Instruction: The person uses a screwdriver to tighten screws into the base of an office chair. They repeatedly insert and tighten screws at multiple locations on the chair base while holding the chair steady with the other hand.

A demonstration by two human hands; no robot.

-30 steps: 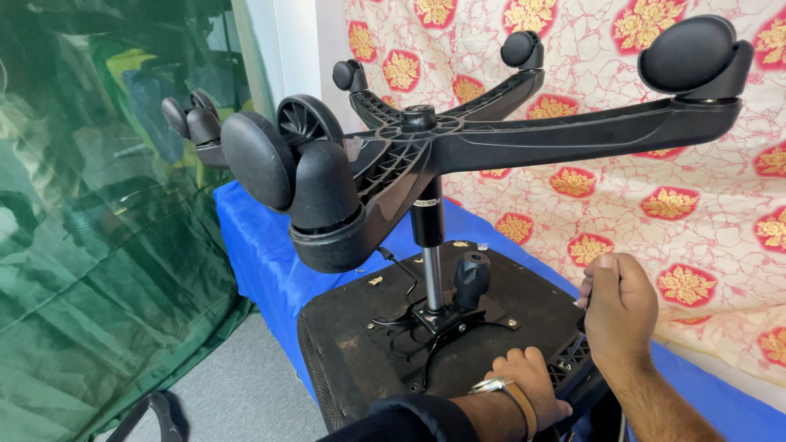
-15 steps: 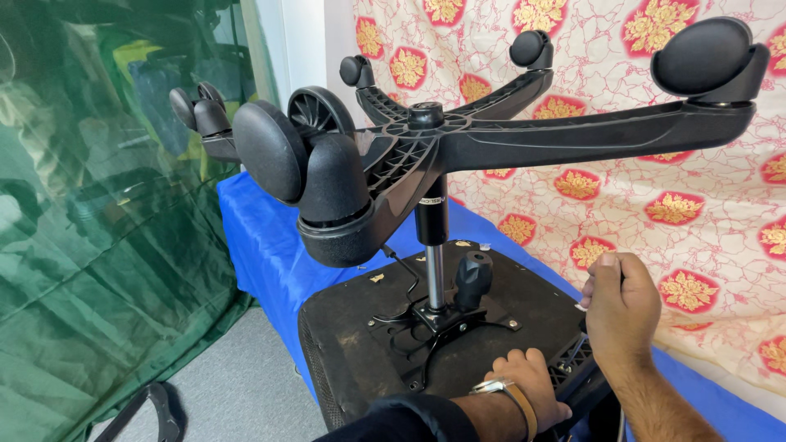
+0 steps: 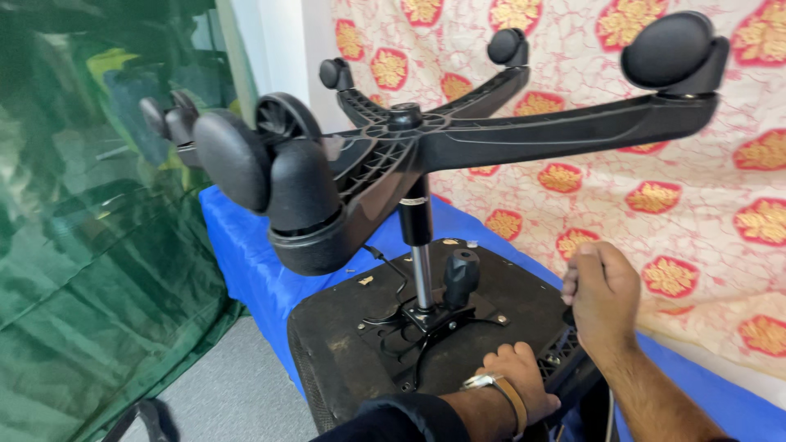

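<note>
The upturned office chair [image 3: 426, 270] lies seat-down on the blue table [image 3: 237, 245], its star base [image 3: 458, 135] up at 12 o'clock. The left hand [image 3: 516, 385] presses flat, fingers spread, on the seat underside at 6 o'clock; the right hand [image 3: 602, 295] is fisted around something hidden at 3 o'clock. Best done with the seat pinned firmly and the right-hand pull steady, I judge

The black office chair [image 3: 426, 327] is lying inverted on its seat, its five-arm castor base [image 3: 409, 139] standing uppermost on the gas column [image 3: 419, 245].
</note>
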